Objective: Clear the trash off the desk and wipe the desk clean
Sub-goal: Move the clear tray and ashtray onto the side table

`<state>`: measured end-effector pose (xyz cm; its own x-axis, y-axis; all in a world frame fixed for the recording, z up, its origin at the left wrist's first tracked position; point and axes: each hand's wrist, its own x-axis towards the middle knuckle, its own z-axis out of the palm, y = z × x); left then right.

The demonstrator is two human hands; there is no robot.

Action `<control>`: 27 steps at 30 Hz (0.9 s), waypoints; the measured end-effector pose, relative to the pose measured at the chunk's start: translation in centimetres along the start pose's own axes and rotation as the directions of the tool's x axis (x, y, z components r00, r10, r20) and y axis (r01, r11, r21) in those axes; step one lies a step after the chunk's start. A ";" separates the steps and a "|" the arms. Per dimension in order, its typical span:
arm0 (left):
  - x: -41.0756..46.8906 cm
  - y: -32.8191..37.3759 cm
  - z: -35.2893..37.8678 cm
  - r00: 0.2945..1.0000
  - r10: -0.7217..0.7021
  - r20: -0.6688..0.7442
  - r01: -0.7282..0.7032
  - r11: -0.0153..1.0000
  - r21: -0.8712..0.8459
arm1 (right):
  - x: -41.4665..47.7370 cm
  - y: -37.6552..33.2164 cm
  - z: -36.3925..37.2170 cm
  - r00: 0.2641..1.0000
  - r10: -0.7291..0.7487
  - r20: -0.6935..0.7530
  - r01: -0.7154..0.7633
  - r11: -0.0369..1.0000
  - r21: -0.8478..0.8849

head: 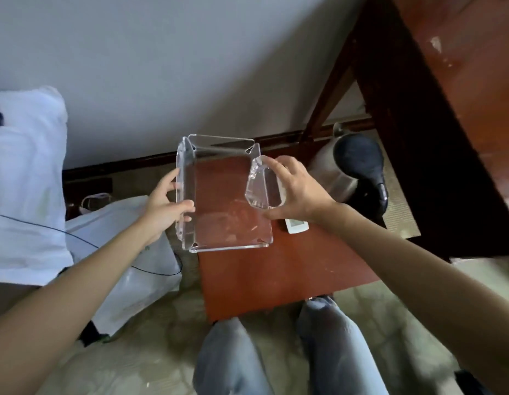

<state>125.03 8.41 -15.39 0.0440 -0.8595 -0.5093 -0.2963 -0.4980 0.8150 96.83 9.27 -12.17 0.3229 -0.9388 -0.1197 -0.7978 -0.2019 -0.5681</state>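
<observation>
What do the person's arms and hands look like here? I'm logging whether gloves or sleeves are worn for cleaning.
Both arms are bare up to the frame edge: no sleeves show. The left hand and right hand wear no gloves, and no rings, watch or wristband can be seen. Fingernails look short and unpainted, though blur makes that uncertain. Lower down, light blue jeans cover the legs.

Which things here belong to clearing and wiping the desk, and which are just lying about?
Part of the job:
- clear acrylic tray, held by left hand and right hand
- small wooden table
- white plastic bag

Lying about:
- kettle
- white remote
- pillow
</observation>
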 end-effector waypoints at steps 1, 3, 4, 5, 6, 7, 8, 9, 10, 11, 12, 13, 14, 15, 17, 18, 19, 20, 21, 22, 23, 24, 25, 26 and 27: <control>0.6 -1.0 0.3 1.000 -0.004 0.004 0.004 1.000 0.003 | 0.7 0.1 1.6 1.000 -0.006 0.010 0.006 1.000 -0.005; 2.0 -3.1 1.0 1.000 -0.026 0.008 0.026 1.000 0.017 | 2.1 0.5 4.2 0.999 -0.009 0.052 0.009 1.000 -0.005; 2.7 -4.2 1.4 0.999 -0.036 0.009 0.035 0.999 0.020 | 2.7 1.0 5.4 0.997 -0.009 0.073 0.009 1.000 0.001; 3.3 -5.1 1.7 0.999 -0.040 0.015 0.040 0.999 0.017 | 3.2 1.4 6.5 0.996 -0.012 0.090 0.012 1.000 0.003; 3.8 -5.9 2.0 0.999 -0.039 0.023 0.039 0.999 0.010 | 3.6 1.7 7.5 0.995 -0.009 0.100 0.009 1.000 -0.004; 4.3 -6.6 2.2 0.999 -0.034 0.033 0.034 0.999 0.004 | 3.9 2.1 8.4 0.994 -0.001 0.106 0.002 1.000 -0.014; 4.6 -7.0 2.5 0.999 -0.027 0.047 0.027 1.000 0.006 | 4.1 2.5 9.1 0.993 0.015 0.115 -0.013 1.000 -0.022; 4.8 -7.2 2.8 0.998 -0.022 0.064 0.020 1.000 0.023 | 4.3 2.7 9.7 0.992 0.029 0.123 -0.026 0.999 -0.025; 4.9 -7.4 3.2 0.997 -0.017 0.082 0.012 0.998 0.059 | 4.4 2.9 10.1 0.992 0.032 0.126 -0.028 0.999 -0.035; 5.0 -7.4 3.5 0.995 -0.009 0.098 -0.002 0.994 0.110 | 4.6 3.0 10.5 0.992 0.023 0.123 -0.017 0.999 -0.050; 5.0 -7.3 3.7 0.994 0.005 0.110 -0.024 0.986 0.167 | 4.6 3.0 10.7 0.992 0.015 0.129 -0.005 0.997 -0.071; 5.0 -7.2 3.9 0.993 0.026 0.118 -0.052 0.973 0.225 | 4.8 3.1 10.9 0.989 0.008 0.145 0.006 0.995 -0.095; 5.1 -7.1 3.9 0.991 0.047 0.127 -0.081 0.957 0.277 | 4.9 3.2 11.1 0.986 0.002 0.167 0.019 0.992 -0.126; 5.2 -7.0 3.8 0.989 0.062 0.137 -0.104 0.941 0.321 | 4.9 3.3 11.3 0.982 -0.008 0.189 0.040 0.986 -0.163; 5.4 -7.1 3.6 0.986 0.083 0.146 -0.133 0.916 0.378 | 4.9 3.4 11.8 0.973 -0.030 0.229 0.089 0.964 -0.252; 5.4 -7.1 3.4 0.985 0.091 0.146 -0.143 0.903 0.406 | 4.9 3.4 12.0 0.969 -0.041 0.245 0.113 0.950 -0.291; 5.3 -7.0 3.3 0.984 0.100 0.146 -0.156 0.883 0.443 | 4.9 3.3 12.1 0.965 -0.042 0.260 0.126 0.940 -0.316; 5.2 -6.9 3.2 0.983 0.110 0.146 -0.168 0.858 0.486 | 4.8 3.3 12.1 0.961 -0.039 0.274 0.131 0.936 -0.326; 5.0 -6.6 3.1 0.982 0.123 0.145 -0.183 0.825 0.535 | 4.7 3.2 12.0 0.958 -0.037 0.286 0.133 0.936 -0.325; 4.6 -6.3 3.0 0.979 0.144 0.144 -0.202 0.780 0.593 | 4.6 3.0 11.8 0.958 -0.049 0.284 0.142 0.937 -0.319; 4.2 -5.9 2.9 0.973 0.174 0.151 -0.230 0.722 0.653 | 4.5 2.8 11.4 0.962 -0.074 0.262 0.157 0.937 -0.311; 3.7 -5.3 2.7 0.963 0.213 0.167 -0.268 0.657 0.705 | 4.1 2.4 10.9 0.969 -0.108 0.223 0.174 0.937 -0.302; 3.2 -4.7 2.5 0.949 0.250 0.193 -0.308 0.596 0.741 | 3.8 2.0 10.1 0.974 -0.136 0.184 0.186 0.937 -0.294; 2.7 -4.0 2.3 0.933 0.280 0.225 -0.347 0.548 0.761 | 3.3 1.5 9.2 0.975 -0.159 0.153 0.199 0.933 -0.299; 2.1 -3.1 2.2 0.918 0.298 0.261 -0.385 0.510 0.770 | 2.7 1.1 8.3 0.976 -0.172 0.136 0.207 0.927 -0.311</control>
<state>123.99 8.39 -19.63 -0.2974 -0.9075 -0.2967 -0.9022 0.1654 0.3984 101.04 8.81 -19.85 0.5215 -0.8434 -0.1295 -0.8316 -0.4684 -0.2982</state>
